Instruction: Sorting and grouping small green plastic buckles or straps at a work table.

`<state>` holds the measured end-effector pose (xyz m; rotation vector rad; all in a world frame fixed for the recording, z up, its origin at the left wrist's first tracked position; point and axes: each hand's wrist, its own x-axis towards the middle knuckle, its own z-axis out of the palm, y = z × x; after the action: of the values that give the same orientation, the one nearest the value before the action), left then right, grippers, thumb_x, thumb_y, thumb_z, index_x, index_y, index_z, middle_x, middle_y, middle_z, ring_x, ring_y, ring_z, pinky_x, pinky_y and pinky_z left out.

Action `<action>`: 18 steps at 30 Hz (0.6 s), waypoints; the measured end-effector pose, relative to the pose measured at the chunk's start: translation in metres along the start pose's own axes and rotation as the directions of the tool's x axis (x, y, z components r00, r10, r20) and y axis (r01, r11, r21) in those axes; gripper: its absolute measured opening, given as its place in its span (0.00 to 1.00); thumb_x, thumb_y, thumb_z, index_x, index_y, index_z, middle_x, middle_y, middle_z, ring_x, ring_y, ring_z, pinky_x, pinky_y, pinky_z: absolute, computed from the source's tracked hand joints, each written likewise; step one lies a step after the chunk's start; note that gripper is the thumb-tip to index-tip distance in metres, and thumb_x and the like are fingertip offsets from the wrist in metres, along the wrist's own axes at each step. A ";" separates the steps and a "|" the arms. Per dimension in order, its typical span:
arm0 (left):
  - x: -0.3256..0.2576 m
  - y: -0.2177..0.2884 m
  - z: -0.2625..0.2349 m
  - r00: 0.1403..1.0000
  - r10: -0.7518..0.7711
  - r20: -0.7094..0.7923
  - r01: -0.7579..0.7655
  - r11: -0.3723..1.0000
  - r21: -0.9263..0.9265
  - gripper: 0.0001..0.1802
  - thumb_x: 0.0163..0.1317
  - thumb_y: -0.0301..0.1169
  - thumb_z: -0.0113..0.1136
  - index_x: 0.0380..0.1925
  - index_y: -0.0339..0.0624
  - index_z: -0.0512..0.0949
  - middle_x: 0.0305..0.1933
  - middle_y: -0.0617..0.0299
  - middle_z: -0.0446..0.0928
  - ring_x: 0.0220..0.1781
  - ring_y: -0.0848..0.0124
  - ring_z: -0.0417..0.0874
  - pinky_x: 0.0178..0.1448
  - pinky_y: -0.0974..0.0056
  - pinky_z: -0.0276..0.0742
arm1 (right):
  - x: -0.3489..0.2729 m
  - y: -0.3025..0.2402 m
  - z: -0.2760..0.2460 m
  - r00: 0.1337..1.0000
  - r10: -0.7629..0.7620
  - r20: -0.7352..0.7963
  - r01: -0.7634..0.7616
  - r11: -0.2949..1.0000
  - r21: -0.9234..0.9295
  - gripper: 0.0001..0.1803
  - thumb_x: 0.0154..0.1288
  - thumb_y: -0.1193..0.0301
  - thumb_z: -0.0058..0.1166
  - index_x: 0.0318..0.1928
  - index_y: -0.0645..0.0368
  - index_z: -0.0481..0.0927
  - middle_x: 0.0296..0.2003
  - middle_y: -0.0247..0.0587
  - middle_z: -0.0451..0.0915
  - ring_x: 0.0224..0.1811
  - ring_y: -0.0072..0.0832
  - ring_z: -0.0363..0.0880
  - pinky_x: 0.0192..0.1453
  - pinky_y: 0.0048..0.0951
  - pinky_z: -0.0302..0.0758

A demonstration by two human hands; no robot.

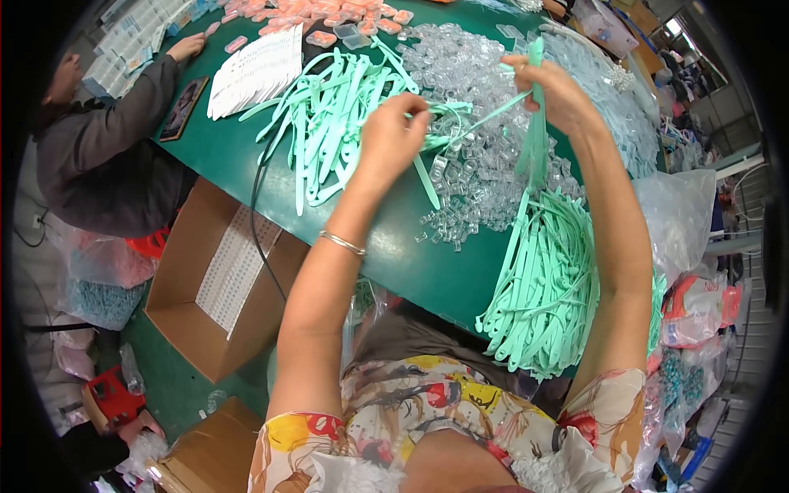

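Mint-green strap [485, 111] stretched taut above the green table [238, 156], running between both raised hands. Left hand [393, 131] pinched shut on the strap's near end, fingertips [415, 111] pressed together over what looks like a small clear buckle, though too blurred to be sure. Right hand [552, 92] up higher, closed around the far end, with a bundle of straps [536, 152] hanging down from that same fist. Silver bangle [343, 242] on the left wrist.

Just underneath, a heap of clear plastic buckles [472, 78] spread over the table's middle. To the left of it, a loose pile of green straps [329, 115], fanned out. To the right and nearer, a thick mound of finished-looking green straps [546, 287] draped over the table's edge.

Further back, small pink pieces [325, 15] along the far rim, and a stack of white card sheets [256, 72] beside them. Black cable [261, 205] trailing off the table down toward an open cardboard box [218, 287] on the floor. Far left, another person in a grey sleeve [123, 107], hand [187, 46] resting on the tabletop. Clear plastic bags [678, 214] bunched at the right.
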<state>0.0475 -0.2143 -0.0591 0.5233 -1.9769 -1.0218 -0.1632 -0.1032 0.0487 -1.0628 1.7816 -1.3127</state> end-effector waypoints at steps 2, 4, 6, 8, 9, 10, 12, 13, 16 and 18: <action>-0.004 -0.008 -0.018 0.998 -0.055 -0.004 0.055 0.997 0.060 0.07 0.52 0.29 0.59 0.30 0.39 0.77 0.30 0.55 0.79 0.28 0.63 0.79 0.34 0.62 0.74 | -0.006 -0.005 -0.003 0.990 -0.131 -0.044 0.126 0.987 -0.101 0.18 0.55 0.64 0.57 0.43 0.61 0.75 0.28 0.28 0.68 0.26 0.16 0.65 0.27 0.21 0.61; -0.012 -0.006 -0.025 0.995 -0.101 0.008 0.101 0.993 0.066 0.07 0.51 0.28 0.59 0.31 0.39 0.78 0.31 0.56 0.79 0.28 0.62 0.79 0.34 0.62 0.74 | -0.011 -0.012 -0.012 0.974 -0.227 -0.009 0.219 0.945 -0.243 0.16 0.53 0.66 0.61 0.42 0.56 0.76 0.26 0.25 0.69 0.27 0.15 0.68 0.35 0.22 0.70; -0.021 -0.005 -0.029 0.993 -0.120 0.016 0.118 0.989 0.085 0.08 0.50 0.28 0.59 0.31 0.39 0.78 0.31 0.56 0.79 0.29 0.61 0.79 0.35 0.62 0.74 | -0.016 -0.015 0.004 0.979 -0.202 0.032 0.199 0.908 -0.369 0.14 0.53 0.68 0.61 0.41 0.56 0.77 0.25 0.25 0.71 0.27 0.16 0.69 0.35 0.22 0.72; -0.029 -0.005 -0.027 0.992 -0.117 0.051 0.103 0.972 0.211 0.07 0.50 0.27 0.59 0.31 0.40 0.78 0.31 0.56 0.78 0.32 0.59 0.78 0.38 0.59 0.73 | -0.012 -0.001 0.029 0.943 -0.281 0.180 0.333 0.826 -0.454 0.10 0.54 0.71 0.60 0.38 0.56 0.78 0.24 0.29 0.76 0.27 0.19 0.75 0.32 0.25 0.73; -0.033 -0.007 -0.029 0.992 -0.119 0.051 0.106 0.971 0.214 0.07 0.50 0.27 0.59 0.31 0.40 0.78 0.31 0.56 0.78 0.32 0.59 0.78 0.38 0.59 0.73 | -0.011 0.009 0.047 0.907 -0.291 0.305 0.418 0.719 -0.555 0.11 0.52 0.73 0.59 0.38 0.56 0.78 0.27 0.33 0.78 0.29 0.24 0.77 0.33 0.27 0.74; -0.037 -0.009 -0.032 0.994 -0.091 0.052 0.071 0.950 0.303 0.07 0.50 0.26 0.59 0.31 0.40 0.78 0.32 0.57 0.78 0.32 0.61 0.78 0.38 0.60 0.73 | -0.013 0.018 0.066 0.859 -0.280 0.429 0.506 0.594 -0.625 0.12 0.50 0.76 0.58 0.38 0.55 0.78 0.30 0.37 0.80 0.32 0.28 0.79 0.34 0.29 0.75; -0.041 -0.012 -0.033 0.996 -0.059 0.060 0.032 0.923 0.384 0.07 0.50 0.25 0.59 0.32 0.39 0.78 0.33 0.57 0.78 0.32 0.63 0.78 0.38 0.62 0.73 | -0.021 0.036 0.093 0.711 -0.285 0.643 0.704 0.297 -0.646 0.17 0.44 0.79 0.57 0.39 0.53 0.79 0.32 0.40 0.78 0.34 0.38 0.79 0.36 0.35 0.75; -0.043 -0.013 -0.034 0.997 -0.055 0.048 0.032 0.916 0.401 0.07 0.50 0.25 0.59 0.31 0.39 0.78 0.32 0.57 0.78 0.32 0.62 0.78 0.38 0.61 0.73 | -0.029 0.033 0.105 0.690 -0.189 0.699 0.722 0.254 -0.644 0.17 0.43 0.79 0.54 0.38 0.52 0.79 0.31 0.41 0.75 0.35 0.42 0.77 0.37 0.38 0.74; -0.045 -0.013 -0.037 0.998 -0.057 0.030 0.039 0.908 0.417 0.07 0.50 0.26 0.59 0.31 0.39 0.78 0.32 0.57 0.78 0.33 0.60 0.77 0.39 0.60 0.72 | -0.030 0.039 0.117 0.647 -0.049 0.761 0.756 0.166 -0.633 0.09 0.49 0.75 0.51 0.34 0.54 0.79 0.31 0.41 0.75 0.34 0.42 0.78 0.37 0.41 0.75; -0.044 -0.011 -0.039 0.998 -0.058 0.020 0.044 0.907 0.419 0.06 0.50 0.26 0.59 0.31 0.39 0.78 0.31 0.57 0.77 0.34 0.60 0.77 0.39 0.60 0.72 | -0.029 0.037 0.118 0.601 -0.029 0.799 0.796 0.121 -0.594 0.09 0.50 0.74 0.48 0.34 0.54 0.78 0.30 0.40 0.72 0.31 0.39 0.77 0.33 0.39 0.73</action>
<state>0.1048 -0.2098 -0.0769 0.7982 -2.2321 -0.6332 -0.0562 -0.1200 -0.0171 -2.5664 1.5852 0.2804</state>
